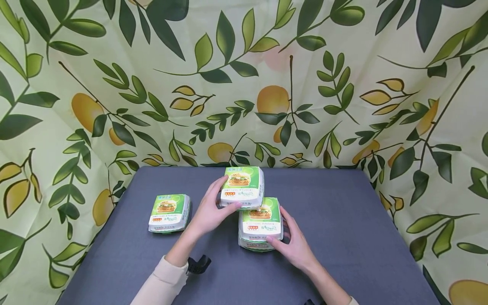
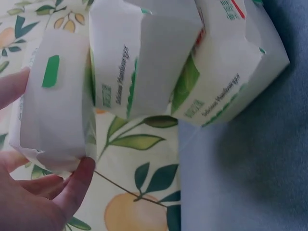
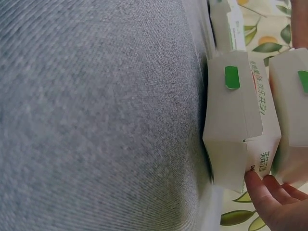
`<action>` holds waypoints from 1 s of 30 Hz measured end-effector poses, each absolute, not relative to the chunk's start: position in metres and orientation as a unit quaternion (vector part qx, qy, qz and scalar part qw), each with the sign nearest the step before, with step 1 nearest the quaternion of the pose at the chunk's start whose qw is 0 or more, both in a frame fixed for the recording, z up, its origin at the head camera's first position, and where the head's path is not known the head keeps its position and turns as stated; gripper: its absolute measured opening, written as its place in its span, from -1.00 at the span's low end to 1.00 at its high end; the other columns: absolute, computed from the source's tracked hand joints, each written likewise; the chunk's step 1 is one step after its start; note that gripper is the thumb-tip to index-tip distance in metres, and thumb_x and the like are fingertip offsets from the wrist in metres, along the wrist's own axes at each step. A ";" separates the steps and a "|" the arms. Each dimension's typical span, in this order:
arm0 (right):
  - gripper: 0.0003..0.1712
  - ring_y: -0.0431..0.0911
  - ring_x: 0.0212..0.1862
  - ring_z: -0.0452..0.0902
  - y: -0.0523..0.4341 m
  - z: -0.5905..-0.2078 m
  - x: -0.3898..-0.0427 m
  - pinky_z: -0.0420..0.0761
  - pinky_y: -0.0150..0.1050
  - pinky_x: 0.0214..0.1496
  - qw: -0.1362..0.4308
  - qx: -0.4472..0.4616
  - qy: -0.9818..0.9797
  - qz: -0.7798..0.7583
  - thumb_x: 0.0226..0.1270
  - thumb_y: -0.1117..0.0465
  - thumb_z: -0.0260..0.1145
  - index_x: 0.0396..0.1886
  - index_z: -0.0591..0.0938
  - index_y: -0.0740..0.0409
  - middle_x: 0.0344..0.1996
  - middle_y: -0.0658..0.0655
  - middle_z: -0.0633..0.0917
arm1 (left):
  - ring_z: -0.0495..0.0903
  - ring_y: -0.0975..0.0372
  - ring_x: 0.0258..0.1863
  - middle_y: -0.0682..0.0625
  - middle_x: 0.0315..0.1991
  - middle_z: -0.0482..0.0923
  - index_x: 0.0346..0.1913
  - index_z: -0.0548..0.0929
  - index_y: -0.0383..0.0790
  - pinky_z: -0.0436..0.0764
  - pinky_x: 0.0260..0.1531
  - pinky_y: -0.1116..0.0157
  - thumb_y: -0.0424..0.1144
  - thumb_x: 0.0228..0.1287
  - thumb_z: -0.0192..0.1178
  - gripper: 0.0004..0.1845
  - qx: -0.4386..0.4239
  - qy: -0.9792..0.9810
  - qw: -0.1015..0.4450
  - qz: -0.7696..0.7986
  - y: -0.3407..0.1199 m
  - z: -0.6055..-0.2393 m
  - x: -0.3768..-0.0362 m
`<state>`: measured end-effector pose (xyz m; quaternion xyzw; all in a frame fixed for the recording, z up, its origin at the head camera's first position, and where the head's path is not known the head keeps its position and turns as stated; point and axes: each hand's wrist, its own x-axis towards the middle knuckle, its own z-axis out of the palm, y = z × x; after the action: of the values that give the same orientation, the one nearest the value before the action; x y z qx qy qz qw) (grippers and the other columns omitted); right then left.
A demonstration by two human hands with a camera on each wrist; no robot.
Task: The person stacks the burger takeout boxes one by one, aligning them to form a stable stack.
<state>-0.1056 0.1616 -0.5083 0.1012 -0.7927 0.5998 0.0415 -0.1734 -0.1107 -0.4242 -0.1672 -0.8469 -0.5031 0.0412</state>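
Observation:
My left hand (image 1: 213,209) grips a white and green burger box (image 1: 242,186) by its left side, thumb on the front, and holds it tilted just above and behind a stack of two like boxes (image 1: 261,224). The left wrist view shows that box (image 2: 53,106) between the thumb and fingers of my left hand (image 2: 38,202), with the stack (image 2: 144,57) beside it. My right hand (image 1: 292,242) rests against the stack's front right corner, fingers fairly straight. In the right wrist view my right hand's fingertips (image 3: 260,185) touch the stack's corner (image 3: 236,125).
Another burger box (image 1: 169,212) lies alone at the left of the grey table (image 1: 343,220). A leaf and lemon patterned cloth (image 1: 267,84) rises behind and at both sides. A black wrist mount (image 1: 198,264) shows by my left sleeve.

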 end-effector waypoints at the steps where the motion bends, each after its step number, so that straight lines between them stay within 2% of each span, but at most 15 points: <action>1: 0.08 0.10 0.30 0.38 0.161 -0.508 -0.106 0.58 -0.25 0.14 0.042 0.101 -0.794 0.599 0.19 0.16 0.56 0.62 0.17 0.02 0.40 0.17 0.38 | 0.20 0.00 0.48 -0.10 0.55 0.14 0.58 0.22 -0.07 0.29 0.38 -0.08 0.04 0.19 0.47 -0.04 -0.169 -0.848 0.043 -0.500 -0.110 -0.424 -0.172; 8: 0.09 0.07 0.33 0.36 0.161 -0.508 -0.106 0.57 -0.25 0.16 0.036 0.095 -0.798 0.594 0.20 0.14 0.55 0.62 0.15 0.03 0.42 0.16 0.35 | 0.16 -0.04 0.51 -0.14 0.55 0.13 0.57 0.24 -0.09 0.25 0.39 -0.15 0.05 0.18 0.47 -0.05 -0.178 -0.848 0.051 -0.496 -0.099 -0.419 -0.160; 15: 0.08 0.04 0.32 0.37 0.162 -0.507 -0.106 0.59 -0.24 0.16 0.041 0.101 -0.800 0.590 0.21 0.14 0.55 0.62 0.14 0.04 0.41 0.17 0.35 | 0.18 0.04 0.50 -0.05 0.56 0.12 0.57 0.25 -0.04 0.30 0.37 -0.10 0.08 0.15 0.48 -0.03 -0.172 -0.854 0.048 -0.488 -0.085 -0.420 -0.152; 21: 0.09 0.04 0.31 0.38 0.161 -0.503 -0.104 0.58 -0.19 0.17 0.036 0.095 -0.810 0.577 0.20 0.11 0.56 0.62 0.15 0.05 0.41 0.16 0.37 | 0.19 0.01 0.50 -0.07 0.56 0.12 0.57 0.25 -0.03 0.26 0.38 -0.16 0.14 0.15 0.47 -0.02 -0.172 -0.860 0.049 -0.477 -0.079 -0.420 -0.144; 25: 0.10 0.06 0.36 0.35 0.162 -0.499 -0.103 0.55 -0.05 0.24 0.029 0.090 -0.822 0.562 0.20 0.06 0.55 0.62 0.14 0.07 0.43 0.17 0.35 | 0.20 0.00 0.50 -0.05 0.56 0.12 0.58 0.25 -0.02 0.27 0.38 -0.17 0.16 0.15 0.46 -0.02 -0.170 -0.865 0.052 -0.469 -0.078 -0.420 -0.141; 30: 0.08 0.18 0.44 0.26 0.168 -0.486 -0.103 0.43 0.20 0.32 0.047 0.102 -0.827 0.550 0.21 0.10 0.54 0.61 0.15 0.17 0.47 0.23 0.31 | 0.22 0.00 0.49 -0.05 0.55 0.14 0.57 0.27 -0.02 0.28 0.36 -0.18 0.18 0.15 0.45 -0.03 -0.171 -0.868 0.062 -0.462 -0.077 -0.421 -0.138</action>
<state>-0.1032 0.1680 -0.4860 0.1022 -0.8273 0.5504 0.0465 -0.1383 -0.0768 -0.4208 -0.1711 -0.8681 -0.4617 0.0624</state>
